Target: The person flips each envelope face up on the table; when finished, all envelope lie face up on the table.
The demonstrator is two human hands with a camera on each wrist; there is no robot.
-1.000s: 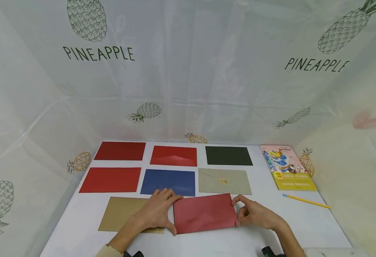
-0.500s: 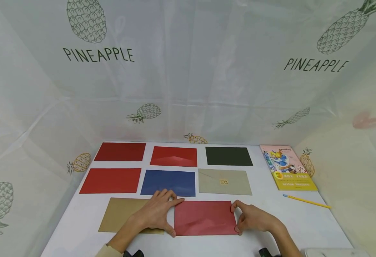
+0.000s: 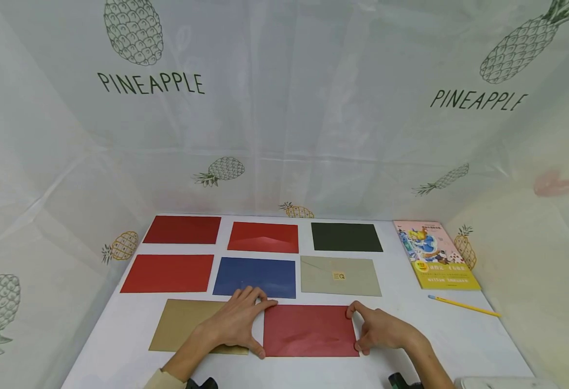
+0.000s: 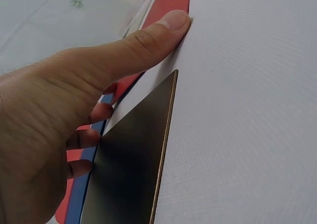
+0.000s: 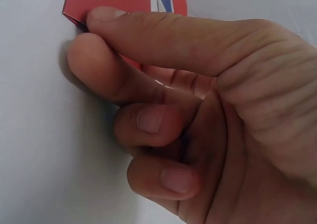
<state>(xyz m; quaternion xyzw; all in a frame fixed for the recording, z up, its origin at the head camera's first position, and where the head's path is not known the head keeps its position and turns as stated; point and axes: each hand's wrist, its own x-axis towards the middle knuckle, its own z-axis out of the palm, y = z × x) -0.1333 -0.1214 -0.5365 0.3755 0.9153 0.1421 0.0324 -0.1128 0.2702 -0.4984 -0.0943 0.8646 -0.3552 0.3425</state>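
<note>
Near the front edge of the white table (image 3: 459, 335) our red envelope (image 3: 310, 330) lies flat, edges square to the table edge. Our left hand (image 3: 235, 324) brackets its left edge: thumb at the near-left corner, index fingertip at the far-left corner, fingers straight, palm resting partly on the gold envelope (image 3: 182, 324) just to the left. Our right hand (image 3: 383, 330) has thumb and index curled against the right edge, pinching it at the corners; the wrist view shows the other fingers curled under.

Far edge sits just short of the blue envelope (image 3: 255, 275) and grey envelope (image 3: 340, 274); narrow gap only. Open table to the right, up to the yellow pencil (image 3: 464, 305) and book (image 3: 435, 253). Further back: three red envelopes and a black envelope (image 3: 346, 236).
</note>
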